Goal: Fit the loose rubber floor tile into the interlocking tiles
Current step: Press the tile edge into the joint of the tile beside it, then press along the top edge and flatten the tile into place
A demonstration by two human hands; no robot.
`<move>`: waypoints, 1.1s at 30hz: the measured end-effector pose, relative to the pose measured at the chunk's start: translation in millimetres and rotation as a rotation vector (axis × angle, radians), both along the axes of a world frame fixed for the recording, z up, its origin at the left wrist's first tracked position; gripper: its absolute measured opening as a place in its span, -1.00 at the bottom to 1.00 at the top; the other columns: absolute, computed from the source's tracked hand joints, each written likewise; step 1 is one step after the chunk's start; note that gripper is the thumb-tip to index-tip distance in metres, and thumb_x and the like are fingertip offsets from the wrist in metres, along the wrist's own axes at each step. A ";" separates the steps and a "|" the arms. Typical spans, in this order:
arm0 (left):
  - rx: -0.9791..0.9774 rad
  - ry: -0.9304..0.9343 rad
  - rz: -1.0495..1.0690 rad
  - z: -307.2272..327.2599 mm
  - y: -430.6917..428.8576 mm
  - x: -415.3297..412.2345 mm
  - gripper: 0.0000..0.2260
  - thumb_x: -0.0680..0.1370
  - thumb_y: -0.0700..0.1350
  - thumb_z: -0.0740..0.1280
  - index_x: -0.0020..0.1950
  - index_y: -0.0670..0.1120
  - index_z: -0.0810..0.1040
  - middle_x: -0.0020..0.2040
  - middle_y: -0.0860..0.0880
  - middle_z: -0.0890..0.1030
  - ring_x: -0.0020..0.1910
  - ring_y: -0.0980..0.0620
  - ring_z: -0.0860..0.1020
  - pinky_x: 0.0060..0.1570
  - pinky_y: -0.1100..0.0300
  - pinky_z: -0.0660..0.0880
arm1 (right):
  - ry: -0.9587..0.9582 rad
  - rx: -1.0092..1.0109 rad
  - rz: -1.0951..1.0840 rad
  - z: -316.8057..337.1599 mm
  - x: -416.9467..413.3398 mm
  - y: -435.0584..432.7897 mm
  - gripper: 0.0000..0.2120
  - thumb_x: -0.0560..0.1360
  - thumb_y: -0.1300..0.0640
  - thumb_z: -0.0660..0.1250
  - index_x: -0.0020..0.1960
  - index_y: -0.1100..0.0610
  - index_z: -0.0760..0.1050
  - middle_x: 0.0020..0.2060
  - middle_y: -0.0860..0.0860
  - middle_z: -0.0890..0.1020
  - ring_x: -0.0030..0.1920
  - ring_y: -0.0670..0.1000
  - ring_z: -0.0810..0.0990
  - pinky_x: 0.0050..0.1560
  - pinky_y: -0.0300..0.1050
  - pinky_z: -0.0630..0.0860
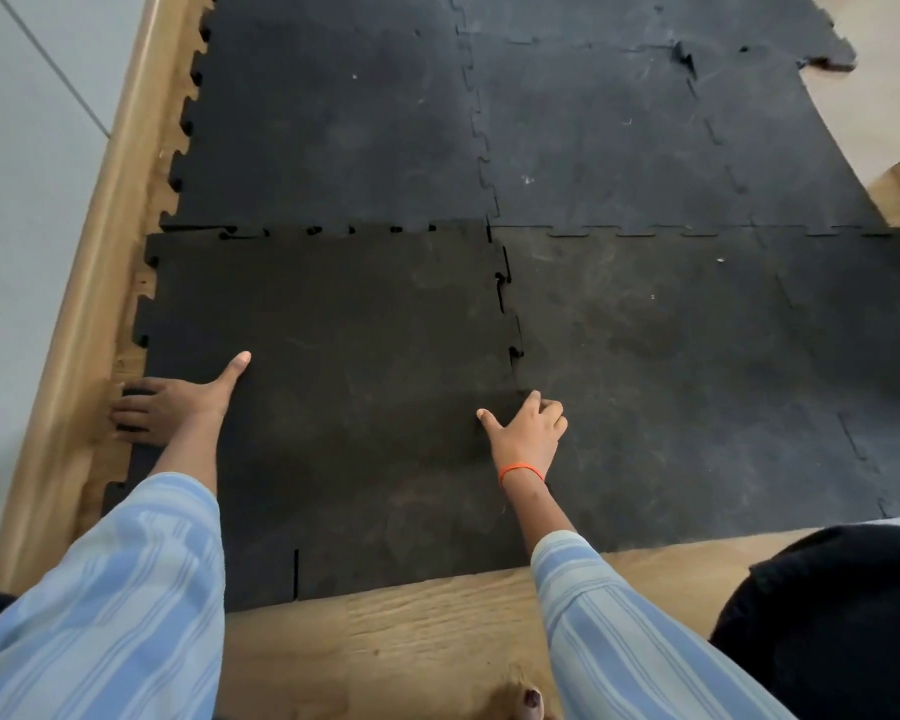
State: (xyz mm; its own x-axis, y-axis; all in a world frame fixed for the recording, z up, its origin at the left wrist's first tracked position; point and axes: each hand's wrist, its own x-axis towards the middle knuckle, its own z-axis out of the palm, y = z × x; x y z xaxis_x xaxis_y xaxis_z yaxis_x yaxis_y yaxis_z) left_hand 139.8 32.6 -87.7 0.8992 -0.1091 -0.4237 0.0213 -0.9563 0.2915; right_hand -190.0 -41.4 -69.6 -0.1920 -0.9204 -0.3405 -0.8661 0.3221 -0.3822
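Observation:
The loose black rubber tile (344,387) lies at the near left of the mat, its toothed top and right edges only partly seated, with dark gaps along both seams. My left hand (178,402) grips the tile's left edge, fingers curled under it and thumb flat on top. My right hand (528,433), with an orange band at the wrist, presses on the tile's right seam, fingertips bent down where it meets the neighbouring tile (697,387). The other joined tiles (333,127) lie beyond.
A wooden skirting board (89,283) runs along the left, tight against the tile's edge, with a pale wall (17,200) behind it. Wood floor (411,626) shows in front. A dark cloth shape (832,615) sits at the near right. A torn tile corner (832,57) lies at the far right.

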 end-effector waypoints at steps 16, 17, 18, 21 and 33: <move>-0.075 -0.037 0.012 5.5 4.7 6.2 0.18 0.21 0.43 0.43 0.54 -0.23 0.03 0.52 -0.31 0.11 0.49 -0.32 0.09 0.43 -0.20 0.16 | 0.022 -0.029 -0.116 -5.4 16.2 -5.0 -0.33 0.44 -0.06 0.41 0.35 0.33 0.27 0.31 0.27 0.30 0.28 0.30 0.27 0.23 0.13 0.35; -0.086 -0.036 0.024 5.8 5.7 9.6 0.16 0.21 0.42 0.44 0.53 -0.23 0.07 0.51 -0.30 0.14 0.48 -0.32 0.12 0.41 -0.21 0.20 | 0.023 -0.028 -0.127 -5.5 18.1 -5.1 -0.33 0.44 -0.06 0.41 0.34 0.33 0.27 0.31 0.28 0.30 0.28 0.30 0.27 0.23 0.13 0.35; -0.099 -0.037 0.037 5.5 6.8 13.0 0.13 0.21 0.41 0.46 0.53 -0.21 0.09 0.51 -0.30 0.14 0.48 -0.32 0.13 0.39 -0.22 0.22 | 0.026 -0.031 -0.133 -5.7 19.7 -4.4 -0.33 0.44 -0.06 0.41 0.34 0.33 0.27 0.31 0.28 0.30 0.28 0.30 0.27 0.23 0.13 0.35; -0.125 -0.034 0.057 4.8 8.2 20.6 0.09 0.24 0.37 0.47 0.55 -0.14 0.07 0.55 -0.27 0.06 0.52 -0.31 0.04 0.41 -0.26 0.14 | 0.034 -0.044 -0.136 -5.0 21.3 -0.7 -0.31 0.45 -0.07 0.39 0.38 0.31 0.24 0.31 0.28 0.30 0.28 0.29 0.27 0.23 0.12 0.36; -0.096 -0.022 0.027 10.5 4.1 27.0 0.09 0.21 0.42 0.44 0.53 -0.14 0.11 0.55 -0.26 0.06 0.52 -0.32 0.04 0.40 -0.28 0.13 | 0.027 -0.028 -0.144 -4.5 15.7 -1.5 -0.30 0.46 -0.07 0.38 0.41 0.28 0.21 0.33 0.27 0.30 0.32 0.26 0.26 0.26 0.08 0.36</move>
State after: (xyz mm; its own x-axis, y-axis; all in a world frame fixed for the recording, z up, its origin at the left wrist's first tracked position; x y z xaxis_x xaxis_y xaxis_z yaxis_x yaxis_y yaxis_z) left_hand 166.8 36.7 -77.2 0.9115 -0.1241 -0.3922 0.0391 -0.9230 0.3829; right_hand -174.3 -42.9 -74.0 -0.3318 -0.8916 -0.3081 -0.8216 0.4336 -0.3701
